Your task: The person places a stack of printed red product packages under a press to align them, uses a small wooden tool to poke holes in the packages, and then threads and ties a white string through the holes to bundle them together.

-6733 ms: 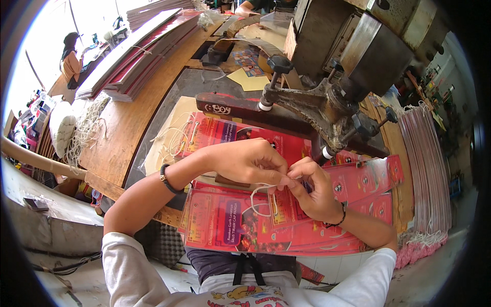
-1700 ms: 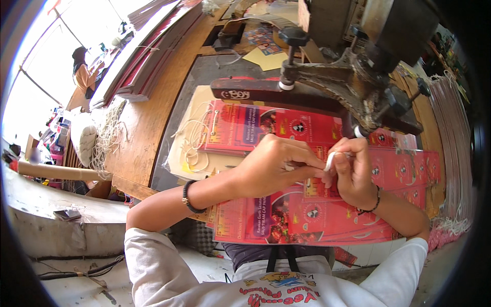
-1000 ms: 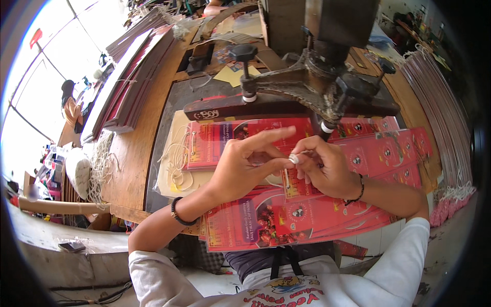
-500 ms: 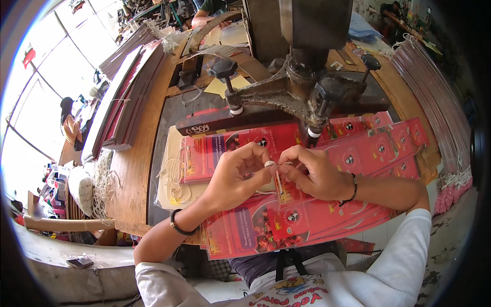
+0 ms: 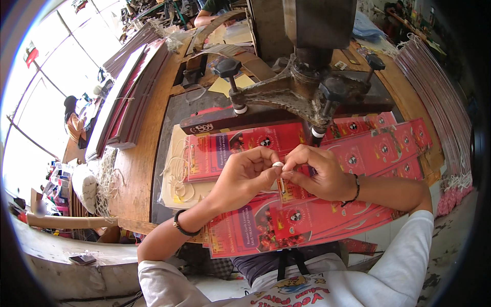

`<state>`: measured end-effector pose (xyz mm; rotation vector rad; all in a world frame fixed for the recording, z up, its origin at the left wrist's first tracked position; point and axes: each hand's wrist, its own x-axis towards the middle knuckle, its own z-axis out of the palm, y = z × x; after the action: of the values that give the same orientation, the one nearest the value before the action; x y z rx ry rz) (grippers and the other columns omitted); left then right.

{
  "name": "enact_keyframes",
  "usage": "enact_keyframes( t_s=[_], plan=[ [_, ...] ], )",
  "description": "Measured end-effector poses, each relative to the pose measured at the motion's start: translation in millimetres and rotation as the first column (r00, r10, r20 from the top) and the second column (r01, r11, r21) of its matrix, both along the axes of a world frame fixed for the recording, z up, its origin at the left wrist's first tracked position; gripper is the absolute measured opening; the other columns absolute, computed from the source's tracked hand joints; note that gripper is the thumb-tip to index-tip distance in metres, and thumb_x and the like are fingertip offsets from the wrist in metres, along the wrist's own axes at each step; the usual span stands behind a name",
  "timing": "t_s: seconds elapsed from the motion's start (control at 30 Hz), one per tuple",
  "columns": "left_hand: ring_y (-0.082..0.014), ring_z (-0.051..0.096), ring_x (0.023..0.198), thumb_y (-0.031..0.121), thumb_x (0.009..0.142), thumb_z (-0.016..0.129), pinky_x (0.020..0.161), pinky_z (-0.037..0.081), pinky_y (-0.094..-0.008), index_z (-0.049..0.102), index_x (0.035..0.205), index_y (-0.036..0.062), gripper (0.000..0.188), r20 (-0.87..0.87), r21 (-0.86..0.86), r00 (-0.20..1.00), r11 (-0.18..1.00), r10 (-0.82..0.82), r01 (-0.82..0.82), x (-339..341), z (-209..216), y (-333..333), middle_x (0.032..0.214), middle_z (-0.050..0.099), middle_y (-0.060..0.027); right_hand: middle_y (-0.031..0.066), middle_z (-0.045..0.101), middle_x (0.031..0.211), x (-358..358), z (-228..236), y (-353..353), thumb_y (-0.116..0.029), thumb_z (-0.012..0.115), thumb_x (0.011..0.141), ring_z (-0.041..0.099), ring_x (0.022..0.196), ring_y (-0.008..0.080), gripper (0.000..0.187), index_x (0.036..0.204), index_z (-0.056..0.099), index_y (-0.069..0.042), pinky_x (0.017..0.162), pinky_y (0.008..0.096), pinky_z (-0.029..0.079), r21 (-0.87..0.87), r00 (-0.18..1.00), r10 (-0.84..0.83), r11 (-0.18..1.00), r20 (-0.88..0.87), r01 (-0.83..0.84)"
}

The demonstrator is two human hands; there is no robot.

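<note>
Above a pile of red printed plastic-covered sheets (image 5: 332, 231), my left hand (image 5: 245, 176) and my right hand (image 5: 318, 174) meet fingertip to fingertip. Both are closed in a pinch on a bit of white cord (image 5: 277, 165), part of which shows between the thumbs and index fingers. Whether it is knotted is hidden by my fingers. Just below the fingertips lies a metal-edged hole or slot strip on a red sheet, too small to make out. Loose loops of white cord (image 5: 176, 176) lie left of another red printed stack (image 5: 204, 158), over a cream board (image 5: 174, 202).
A heavy press (image 5: 302, 92) with black knobs and a dark bar stands right behind the sheets. Bundled panels (image 5: 133, 97) lie at left on the wooden table (image 5: 134, 174), beside hanging white strings (image 5: 106, 179). More stacked panels (image 5: 424, 92) are at right. Another person's arm (image 5: 204, 20) shows at the far side.
My fingertips have drawn closer together around the white cord, with both hands staying over the sheets. The whole view has shifted slightly.
</note>
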<state>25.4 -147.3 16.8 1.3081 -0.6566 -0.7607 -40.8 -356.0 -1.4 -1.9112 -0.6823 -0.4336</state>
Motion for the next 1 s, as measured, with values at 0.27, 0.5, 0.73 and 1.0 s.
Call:
enact_keyframes(
  t_s=[0.27,0.5,0.73,1.0],
  plan=[
    [-0.0037,0.058,0.074,0.006,0.095,0.062,0.065,0.049,-0.0197,0.06,0.106,-0.0041,0.016,0.003,-0.003,0.999,0.999,0.032,-0.032,1.8,0.0,-1.4,0.088,0.065,-0.0019,0.0088,0.068,0.094,1.8,2.8,-0.3,-0.007,0.074,0.085,0.069,0.086,0.0216,0.016,0.099,0.067,-0.003,0.072,0.0323,0.055,-0.033,0.998,-0.031,0.999,0.061,0.033],
    [-0.0044,0.058,0.068,0.008,0.095,0.063,0.061,0.049,-0.0198,0.061,0.104,-0.0033,0.014,-0.048,0.004,0.998,0.999,0.05,-0.05,6.0,-0.2,-0.1,0.084,0.064,-0.0016,0.0096,0.066,0.101,3.7,0.7,-1.8,-0.001,0.073,0.083,0.068,0.087,0.0215,0.024,0.106,0.07,-0.006,0.072,0.0319,0.056,-0.057,0.997,-0.01,0.998,0.076,0.015],
    [-0.0045,0.059,0.071,0.008,0.095,0.063,0.064,0.049,-0.0193,0.061,0.104,-0.0029,0.014,-0.076,-0.006,0.997,1.0,0.015,-0.016,8.1,-1.5,-0.6,0.088,0.064,-0.0012,0.0081,0.064,0.1,3.8,0.3,-2.6,0.003,0.072,0.083,0.066,0.085,0.0201,0.022,0.102,0.073,-0.008,0.071,0.0307,0.055,-0.082,0.995,-0.001,0.997,0.097,0.009],
    [-0.0054,0.062,0.083,0.007,0.096,0.062,0.074,0.052,-0.0222,0.061,0.108,-0.004,0.016,-0.044,-0.019,0.999,1.0,-0.019,0.019,7.8,0.3,-0.3,0.095,0.066,-0.0029,0.0077,0.064,0.099,5.1,1.0,-5.3,0.001,0.073,0.083,0.066,0.086,0.02,0.022,0.103,0.073,-0.008,0.074,0.0303,0.055,-0.069,0.997,0.016,0.998,0.076,-0.01]
  ],
)
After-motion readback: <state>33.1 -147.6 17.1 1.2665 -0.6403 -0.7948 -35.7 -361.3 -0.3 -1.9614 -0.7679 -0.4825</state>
